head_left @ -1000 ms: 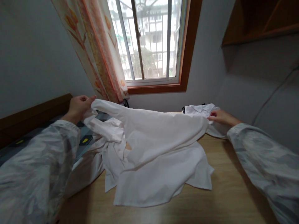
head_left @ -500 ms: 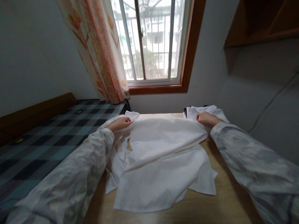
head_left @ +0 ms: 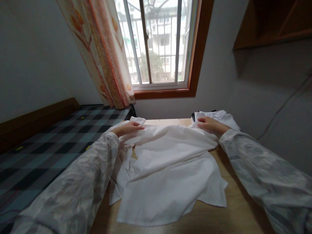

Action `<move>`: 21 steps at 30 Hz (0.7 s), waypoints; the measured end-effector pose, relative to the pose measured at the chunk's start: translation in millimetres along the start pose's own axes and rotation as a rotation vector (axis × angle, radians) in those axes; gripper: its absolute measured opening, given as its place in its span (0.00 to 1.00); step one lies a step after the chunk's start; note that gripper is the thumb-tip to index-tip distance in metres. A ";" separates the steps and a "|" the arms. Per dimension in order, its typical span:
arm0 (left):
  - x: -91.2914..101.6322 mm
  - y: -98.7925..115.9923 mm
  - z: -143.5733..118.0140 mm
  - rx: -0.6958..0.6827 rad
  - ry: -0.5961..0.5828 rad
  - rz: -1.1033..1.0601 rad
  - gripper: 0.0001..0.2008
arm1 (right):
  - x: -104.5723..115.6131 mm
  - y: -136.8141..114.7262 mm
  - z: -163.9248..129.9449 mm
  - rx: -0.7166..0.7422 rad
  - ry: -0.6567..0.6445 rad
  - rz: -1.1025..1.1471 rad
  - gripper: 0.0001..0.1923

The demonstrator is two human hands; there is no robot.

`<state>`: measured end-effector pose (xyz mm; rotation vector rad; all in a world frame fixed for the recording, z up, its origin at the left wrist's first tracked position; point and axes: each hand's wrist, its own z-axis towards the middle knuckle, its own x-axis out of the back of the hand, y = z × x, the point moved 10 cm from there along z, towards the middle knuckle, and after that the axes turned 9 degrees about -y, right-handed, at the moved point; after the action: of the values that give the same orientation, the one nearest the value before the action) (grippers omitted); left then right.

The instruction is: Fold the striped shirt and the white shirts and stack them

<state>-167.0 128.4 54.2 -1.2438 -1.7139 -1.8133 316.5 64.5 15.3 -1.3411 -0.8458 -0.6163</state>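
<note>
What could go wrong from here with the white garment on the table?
1. The white garment lies rumpled, with its left part hanging off the table edge toward the bed; it might slide off.
2. The right hand sits close to the folded white pile; a tug could disturb it.
3. The left hand rests on bunched cloth, so creases may get pressed in.

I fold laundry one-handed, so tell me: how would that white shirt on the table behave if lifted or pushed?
The white shirt lies in soft wrinkles, so it would probably sag limply. It looks thin, likely light. Pushed across the table, it would probably bunch up.
</note>
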 end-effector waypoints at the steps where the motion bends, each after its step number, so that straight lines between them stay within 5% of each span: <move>1: 2.8 4.6 2.3 -0.046 0.002 -0.004 0.24 | 14.6 -7.8 -1.0 0.039 0.121 -0.003 0.14; 3: 14.1 14.1 6.1 -0.136 0.051 0.048 0.24 | 45.6 -21.2 -7.0 0.089 0.378 -0.056 0.11; 5: 45.0 20.9 2.3 -0.170 0.323 0.192 0.24 | 69.7 -27.4 -12.6 0.077 0.579 -0.106 0.10; 7: 67.4 22.9 -3.4 -0.139 0.555 0.325 0.23 | 83.3 -27.0 -11.6 0.031 0.680 -0.144 0.12; 9: 73.1 17.6 0.3 -0.084 0.626 0.387 0.19 | 85.4 -23.1 -2.9 -0.017 0.676 -0.206 0.14; 12: 58.4 -4.4 19.0 0.032 0.507 0.428 0.14 | 63.0 -5.6 20.2 -0.126 0.440 -0.360 0.20; 16: 29.9 -42.6 31.8 0.206 0.310 0.470 0.19 | 21.4 32.5 31.1 -0.308 0.083 -0.503 0.23; 21: 18.4 -55.3 39.9 0.211 0.187 0.455 0.16 | 14.4 40.8 32.6 -0.270 0.036 -0.499 0.16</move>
<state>-205.1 182.4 29.4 -1.2113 -1.3454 -1.3952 351.9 104.0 4.0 -1.3576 -1.1075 -1.1734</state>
